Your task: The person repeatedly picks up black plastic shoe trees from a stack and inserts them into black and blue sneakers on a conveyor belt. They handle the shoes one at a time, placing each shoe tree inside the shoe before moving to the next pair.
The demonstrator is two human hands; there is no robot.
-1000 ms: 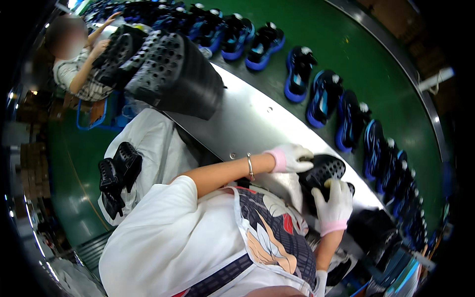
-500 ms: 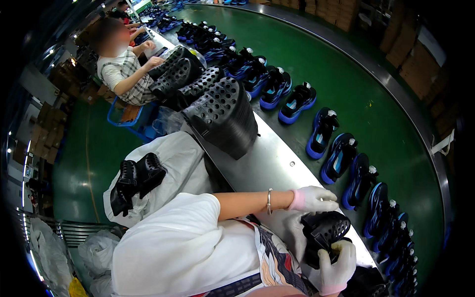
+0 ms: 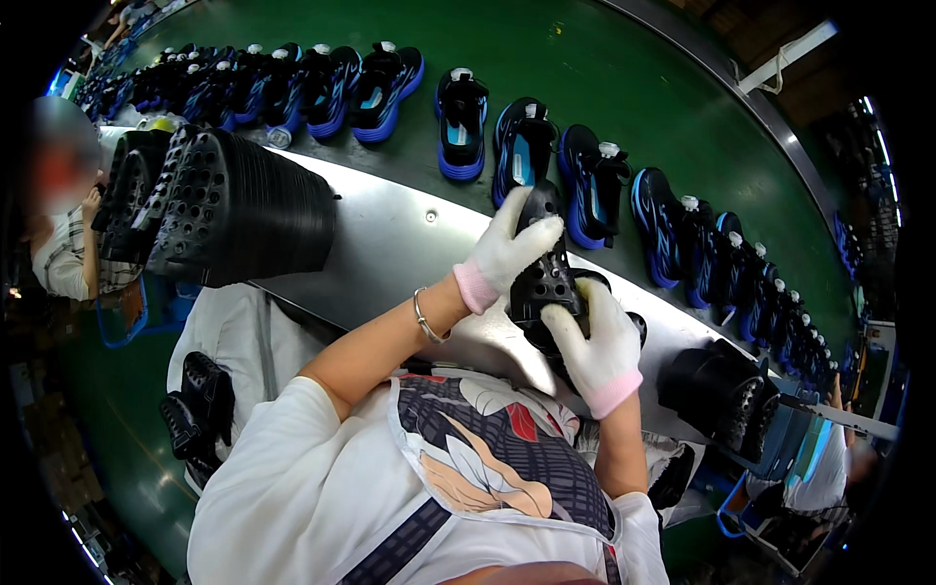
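Over the metal ledge in front of me I hold a black perforated plastic shoe insert (image 3: pixel 554 278). My left hand (image 3: pixel 509 246), in a white glove with a pink cuff, closes around its far, narrow end. Gloved the same way, my right hand (image 3: pixel 600 341) grips the near, broad end with the thumb on top. Part of the insert lies hidden under the fingers. Just beyond my left hand stands a black and blue sneaker (image 3: pixel 517 146) on the green belt.
Sneakers (image 3: pixel 673 234) line the green conveyor (image 3: pixel 585 58) on both sides. A tall nested stack of black inserts (image 3: pixel 253 210) stands left on the metal ledge (image 3: pixel 400 214); more inserts (image 3: pixel 717 395) lie at right. Two inserts (image 3: pixel 200 409) rest on a white sack. Co-workers sit left and right.
My view has turned to the right. My left hand was off the insert with fingers stretched out; now it grips the far end. My right hand keeps hold of it.
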